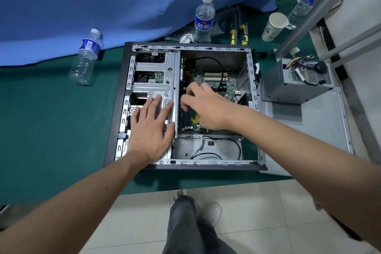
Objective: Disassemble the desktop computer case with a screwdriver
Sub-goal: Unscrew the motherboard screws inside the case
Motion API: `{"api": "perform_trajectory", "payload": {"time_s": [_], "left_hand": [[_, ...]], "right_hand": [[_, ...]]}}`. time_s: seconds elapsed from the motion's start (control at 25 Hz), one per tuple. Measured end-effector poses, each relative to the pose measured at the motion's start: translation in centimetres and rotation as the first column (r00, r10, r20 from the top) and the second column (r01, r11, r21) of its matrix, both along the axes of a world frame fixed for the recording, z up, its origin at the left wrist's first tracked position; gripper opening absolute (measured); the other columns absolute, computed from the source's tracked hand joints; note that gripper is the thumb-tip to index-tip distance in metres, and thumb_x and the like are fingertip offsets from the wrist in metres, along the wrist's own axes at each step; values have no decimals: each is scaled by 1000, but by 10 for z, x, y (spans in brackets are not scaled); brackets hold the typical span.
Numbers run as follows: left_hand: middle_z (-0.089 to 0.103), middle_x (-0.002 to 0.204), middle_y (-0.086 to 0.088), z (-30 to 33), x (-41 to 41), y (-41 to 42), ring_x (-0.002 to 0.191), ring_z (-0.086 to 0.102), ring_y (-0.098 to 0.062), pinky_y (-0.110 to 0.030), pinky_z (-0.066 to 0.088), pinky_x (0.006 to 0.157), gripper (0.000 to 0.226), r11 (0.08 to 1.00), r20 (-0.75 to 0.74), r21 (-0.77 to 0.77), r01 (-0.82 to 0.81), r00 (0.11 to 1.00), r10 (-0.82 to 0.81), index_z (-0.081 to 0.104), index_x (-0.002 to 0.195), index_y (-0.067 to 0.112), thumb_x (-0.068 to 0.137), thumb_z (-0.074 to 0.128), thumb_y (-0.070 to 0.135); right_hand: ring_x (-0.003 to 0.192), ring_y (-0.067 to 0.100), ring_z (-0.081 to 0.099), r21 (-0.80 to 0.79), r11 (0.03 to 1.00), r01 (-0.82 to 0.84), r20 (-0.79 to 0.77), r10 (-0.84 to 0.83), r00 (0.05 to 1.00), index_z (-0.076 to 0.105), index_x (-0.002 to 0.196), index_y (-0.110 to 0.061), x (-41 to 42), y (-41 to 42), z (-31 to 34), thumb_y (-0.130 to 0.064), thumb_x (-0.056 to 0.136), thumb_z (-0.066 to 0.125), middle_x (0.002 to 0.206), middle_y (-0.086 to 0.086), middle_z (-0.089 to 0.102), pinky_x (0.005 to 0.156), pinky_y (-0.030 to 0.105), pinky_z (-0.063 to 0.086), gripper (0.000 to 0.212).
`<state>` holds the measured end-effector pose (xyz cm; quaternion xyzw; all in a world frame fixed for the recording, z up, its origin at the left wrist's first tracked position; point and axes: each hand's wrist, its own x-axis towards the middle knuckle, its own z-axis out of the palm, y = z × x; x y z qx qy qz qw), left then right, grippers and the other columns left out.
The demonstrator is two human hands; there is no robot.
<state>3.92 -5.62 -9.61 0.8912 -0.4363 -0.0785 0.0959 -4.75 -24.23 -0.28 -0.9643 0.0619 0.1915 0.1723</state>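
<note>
The open desktop computer case (pixel 114 121) lies on its side on a green mat. My left hand (pixel 151 128) rests flat, fingers spread, on the metal drive cage (pixel 152 86) in the case's left half. My right hand (pixel 206 107) reaches over the green motherboard (pixel 229 84), fingers curled down toward the memory slots. It grips a screwdriver whose yellow-green handle (pixel 195 118) peeks out below the palm; the shaft and tip are hidden. Black cables loop across the board and the case's bottom bay.
A removed power supply (pixel 296 82) sits on the detached side panel (pixel 309 140) to the right. Water bottles stand at the back (pixel 203 18), left (pixel 86 57) and far right (pixel 307 2), with a paper cup (pixel 274 27) and yellow-black tools (pixel 239 31). The mat's front edge (pixel 185 188) lies close.
</note>
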Motion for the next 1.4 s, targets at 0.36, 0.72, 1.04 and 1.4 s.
{"api": "perform_trajectory", "payload": {"time_s": [0.36, 0.72, 1.04, 1.4], "left_hand": [[17, 163, -3, 0, 0, 0, 151, 6, -19, -43, 3, 118, 60, 1000, 1, 8, 3, 1000, -3, 25, 154, 34, 97, 22, 52], [16, 164, -2, 1, -1, 0, 151, 4, -19, -45, 4, 119, 60, 1000, -7, 9, 4, 1000, -4, 23, 155, 34, 97, 22, 52], [16, 163, -2, 1, -1, 1, 151, 4, -18, -45, 4, 119, 60, 1000, -14, 6, 4, 1000, -4, 25, 154, 34, 97, 21, 52], [15, 164, -3, 2, -1, -1, 152, 2, -18, -45, 3, 119, 61, 1000, -18, 30, 4, 1000, -4, 24, 155, 33, 97, 21, 52]], "right_hand": [[99, 26, 45, -1, 999, 37, 0, -37, 999, 48, 107, -19, 3, 1, -7, -10, 89, 55, 103, 1, 45, 67, 31, 34, 21], [101, 28, 43, 43, 999, 29, -34, -28, 999, 47, 108, -19, 4, 7, 0, -7, 87, 53, 109, 6, 41, 74, 38, 38, 25], [99, 33, 50, -39, 990, 138, 18, -138, 990, 46, 113, -15, -1, 10, -8, -17, 96, 51, 111, 9, 45, 70, 38, 39, 18], [100, 31, 54, -186, 981, 58, 49, -50, 998, 47, 118, -14, -9, 4, -8, -25, 100, 48, 117, 11, 47, 72, 41, 46, 21]]}}
